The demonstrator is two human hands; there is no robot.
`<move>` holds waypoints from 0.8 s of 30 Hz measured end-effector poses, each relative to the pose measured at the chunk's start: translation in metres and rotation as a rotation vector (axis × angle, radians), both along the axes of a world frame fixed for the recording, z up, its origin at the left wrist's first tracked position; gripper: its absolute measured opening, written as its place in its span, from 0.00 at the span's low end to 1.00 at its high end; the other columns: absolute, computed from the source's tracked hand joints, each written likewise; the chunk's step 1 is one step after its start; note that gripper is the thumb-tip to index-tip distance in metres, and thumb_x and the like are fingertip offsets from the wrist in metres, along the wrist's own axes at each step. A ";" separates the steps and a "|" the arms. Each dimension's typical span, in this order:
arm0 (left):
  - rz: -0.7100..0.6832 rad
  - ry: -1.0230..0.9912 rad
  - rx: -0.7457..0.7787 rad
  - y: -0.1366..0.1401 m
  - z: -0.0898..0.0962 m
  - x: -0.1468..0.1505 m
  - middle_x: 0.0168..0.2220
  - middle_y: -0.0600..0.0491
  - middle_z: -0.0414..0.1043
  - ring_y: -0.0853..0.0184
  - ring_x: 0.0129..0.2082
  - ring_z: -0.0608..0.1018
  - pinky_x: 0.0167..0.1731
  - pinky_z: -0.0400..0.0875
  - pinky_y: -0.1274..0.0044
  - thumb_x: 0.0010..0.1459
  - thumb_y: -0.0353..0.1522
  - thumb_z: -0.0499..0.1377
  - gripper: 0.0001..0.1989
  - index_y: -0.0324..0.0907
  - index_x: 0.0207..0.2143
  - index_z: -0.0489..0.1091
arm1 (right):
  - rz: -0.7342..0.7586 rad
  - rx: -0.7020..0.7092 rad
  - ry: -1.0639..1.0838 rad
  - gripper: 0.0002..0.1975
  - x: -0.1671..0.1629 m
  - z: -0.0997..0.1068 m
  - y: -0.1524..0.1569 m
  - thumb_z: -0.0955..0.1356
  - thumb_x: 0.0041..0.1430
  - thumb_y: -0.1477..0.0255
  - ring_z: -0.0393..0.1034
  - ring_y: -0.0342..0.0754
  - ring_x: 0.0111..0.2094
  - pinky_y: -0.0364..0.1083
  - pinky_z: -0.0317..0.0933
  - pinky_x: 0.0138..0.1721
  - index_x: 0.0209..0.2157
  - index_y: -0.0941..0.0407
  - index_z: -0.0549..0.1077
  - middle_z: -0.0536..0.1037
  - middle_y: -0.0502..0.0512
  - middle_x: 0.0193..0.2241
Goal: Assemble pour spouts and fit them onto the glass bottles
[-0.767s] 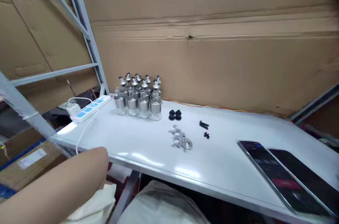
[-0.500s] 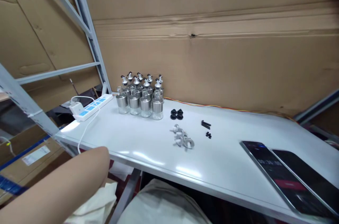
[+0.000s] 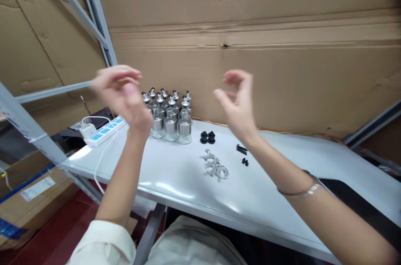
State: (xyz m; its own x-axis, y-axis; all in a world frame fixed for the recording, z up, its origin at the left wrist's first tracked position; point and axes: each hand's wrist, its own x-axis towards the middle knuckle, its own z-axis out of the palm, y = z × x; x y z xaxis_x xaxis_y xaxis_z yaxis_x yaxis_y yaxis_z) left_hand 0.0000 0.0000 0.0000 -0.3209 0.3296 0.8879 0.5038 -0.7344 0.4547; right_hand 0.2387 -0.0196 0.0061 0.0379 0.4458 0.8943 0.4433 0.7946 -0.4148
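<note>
Both my hands are raised in the air above the white table, blurred by motion. My left hand (image 3: pixel 123 95) is at the left, in front of the glass bottles (image 3: pixel 171 125); its fingers are loosely bent, thumb apart, and I see nothing in it. To the right, my right hand (image 3: pixel 237 104) has its fingers curved away from the thumb, with nothing between them. The bottles have metal bands and silver pour spouts (image 3: pixel 172 100). Below and between the hands lie several silver ring-like parts (image 3: pixel 216 166), black round stoppers (image 3: pixel 207 137), black strips (image 3: pixel 242 149) and small black pieces (image 3: pixel 244 161).
A white power strip (image 3: pixel 105 133) with a plug and cable lies at the table's left end. One dark phone (image 3: pixel 354 202) shows behind my right forearm. Cardboard (image 3: pixel 297 77) stands along the back, and a grey metal frame (image 3: pixel 97 14) rises at the left.
Both hands have come up into view over the table; before, only my left arm showed at the lower left. My right forearm now covers one phone. The parts on the table lie as before.
</note>
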 end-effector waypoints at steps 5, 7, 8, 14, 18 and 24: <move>0.024 0.235 -0.386 0.072 0.001 0.017 0.41 0.47 0.69 0.64 0.42 0.74 0.46 0.68 0.69 0.52 0.27 0.57 0.15 0.40 0.44 0.60 | 0.051 -0.432 -0.304 0.33 -0.036 -0.058 0.048 0.71 0.49 0.67 0.57 0.58 0.57 0.57 0.52 0.58 0.55 0.58 0.58 0.61 0.65 0.53; 0.065 0.385 -0.652 0.098 -0.008 0.016 0.45 0.44 0.69 0.61 0.47 0.73 0.48 0.66 0.70 0.52 0.27 0.58 0.21 0.38 0.49 0.59 | 0.079 -0.527 -0.354 0.35 -0.043 -0.070 0.064 0.71 0.48 0.66 0.54 0.58 0.59 0.57 0.49 0.60 0.56 0.58 0.58 0.59 0.66 0.55; 0.074 0.438 -0.739 0.108 -0.012 0.015 0.46 0.43 0.70 0.60 0.47 0.73 0.48 0.66 0.70 0.51 0.27 0.58 0.23 0.38 0.50 0.59 | 0.108 -0.573 -0.344 0.34 -0.045 -0.073 0.071 0.71 0.49 0.65 0.52 0.57 0.60 0.56 0.47 0.60 0.56 0.57 0.60 0.58 0.65 0.57; 0.057 0.550 -0.833 0.130 -0.020 0.011 0.36 0.44 0.76 0.57 0.40 0.76 0.42 0.68 0.71 0.47 0.27 0.63 0.11 0.36 0.35 0.70 | 0.301 -0.781 -0.175 0.23 -0.056 -0.064 0.108 0.57 0.62 0.55 0.53 0.52 0.61 0.54 0.45 0.61 0.49 0.54 0.71 0.65 0.58 0.58; 0.087 0.533 -0.768 0.128 -0.021 0.010 0.35 0.45 0.76 0.58 0.41 0.76 0.42 0.67 0.72 0.50 0.27 0.60 0.05 0.38 0.33 0.71 | 0.336 -0.856 -0.124 0.28 -0.060 -0.062 0.122 0.53 0.64 0.53 0.66 0.53 0.53 0.54 0.56 0.55 0.50 0.56 0.71 0.73 0.61 0.51; 0.196 0.300 -0.466 0.110 0.000 0.012 0.38 0.48 0.72 0.63 0.40 0.74 0.43 0.65 0.71 0.61 0.31 0.51 0.05 0.41 0.39 0.64 | 0.217 -0.711 0.031 0.24 -0.050 -0.061 0.119 0.55 0.65 0.60 0.56 0.48 0.60 0.50 0.47 0.61 0.54 0.58 0.67 0.62 0.61 0.58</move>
